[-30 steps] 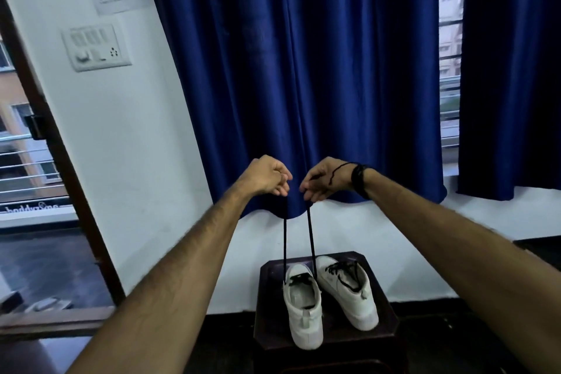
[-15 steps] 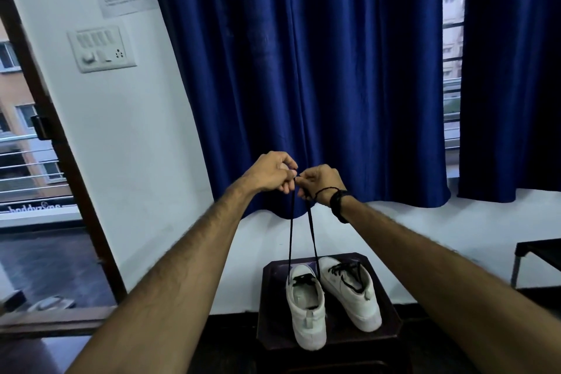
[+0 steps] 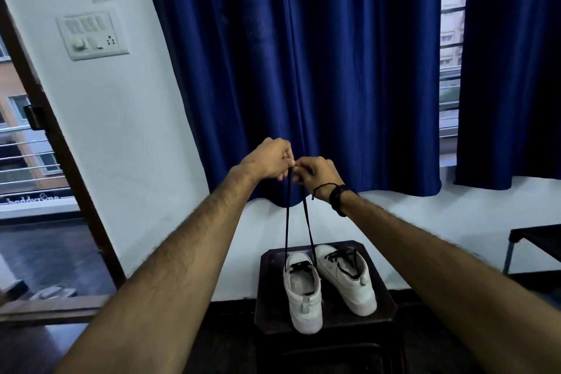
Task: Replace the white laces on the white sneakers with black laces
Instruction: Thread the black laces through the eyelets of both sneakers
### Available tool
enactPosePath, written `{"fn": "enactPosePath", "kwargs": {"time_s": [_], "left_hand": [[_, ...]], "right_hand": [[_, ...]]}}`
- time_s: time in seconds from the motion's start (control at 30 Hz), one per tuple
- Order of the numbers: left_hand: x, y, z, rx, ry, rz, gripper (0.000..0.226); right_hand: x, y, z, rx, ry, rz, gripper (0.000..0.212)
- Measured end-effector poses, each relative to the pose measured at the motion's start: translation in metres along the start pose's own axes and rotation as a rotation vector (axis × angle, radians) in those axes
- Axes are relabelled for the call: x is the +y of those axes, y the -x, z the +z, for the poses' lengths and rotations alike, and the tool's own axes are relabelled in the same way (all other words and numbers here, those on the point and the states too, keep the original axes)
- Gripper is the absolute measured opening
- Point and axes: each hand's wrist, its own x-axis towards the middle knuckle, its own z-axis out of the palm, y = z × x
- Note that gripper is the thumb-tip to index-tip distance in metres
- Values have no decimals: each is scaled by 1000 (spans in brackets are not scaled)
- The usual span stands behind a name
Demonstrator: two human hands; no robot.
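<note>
Two white sneakers stand on a dark wooden stool (image 3: 384,310). The left sneaker (image 3: 303,297) has a black lace (image 3: 287,222) through its front eyelets, and both lace ends rise taut to my hands. My left hand (image 3: 268,161) pinches one end, my right hand (image 3: 315,173) pinches the other, and the fingertips of the two hands meet high above the shoe. The right sneaker (image 3: 347,276) is laced in black and lies angled to the right.
Blue curtains (image 3: 303,70) hang behind my hands over a window. A white wall with a switch panel (image 3: 92,36) is at the left beside an open door frame (image 3: 60,155). A dark table (image 3: 537,240) shows at the right edge.
My hands have come together until the fingertips touch, bringing the two lace ends side by side. My right wrist has turned over, and the view has shifted slightly.
</note>
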Motion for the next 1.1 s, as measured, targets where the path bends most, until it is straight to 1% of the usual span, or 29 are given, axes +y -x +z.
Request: {"fn": "enactPosePath", "kwargs": {"time_s": [0.17, 0.2, 0.27, 0.3, 0.33, 0.37, 0.4, 0.47, 0.5, 0.57, 0.6, 0.73, 0.97, 1.1], "left_hand": [[0, -4, -3, 49, -48, -19, 12], [0, -4, -3, 60, -54, -19, 12], [0, -6, -5, 79, -58, -10, 13], [0, -6, -5, 86, -68, -5, 13], [1, -5, -4, 91, -84, -2, 14], [1, -4, -4, 96, -101, 2, 13], [1, -5, -4, 103, -109, 6, 13], [2, -5, -3, 118, -110, 10, 13], [2, -5, -3, 127, -112, 10, 13], [1, -7, -3, 134, -110, 7, 13], [0, -7, -4, 130, -108, 6, 12], [-2, -7, -8, 121, -121, 12, 12], [6, -6, -21, 205, -110, 42, 12], [8, -5, -22, 246, -91, 66, 13]], "right_hand": [[7, 4, 9, 35, -83, 37, 15], [12, 10, 15, 73, -76, 48, 18], [31, 33, 31, 203, 24, 26, 32], [45, 50, 42, 265, 122, -22, 31], [58, 67, 53, 277, 233, -76, 27], [72, 84, 64, 213, 346, -115, 25], [84, 97, 75, 84, 447, -128, 28], [106, 120, 99, -235, 592, -86, 44], [116, 129, 110, -352, 636, -53, 52], [133, 141, 132, -509, 699, 5, 61], [139, 146, 140, -558, 724, 29, 63], [147, 148, 151, -606, 747, 77, 62], [148, 142, 156, -652, 751, 139, 60], [148, 143, 156, -643, 749, 143, 61]]}}
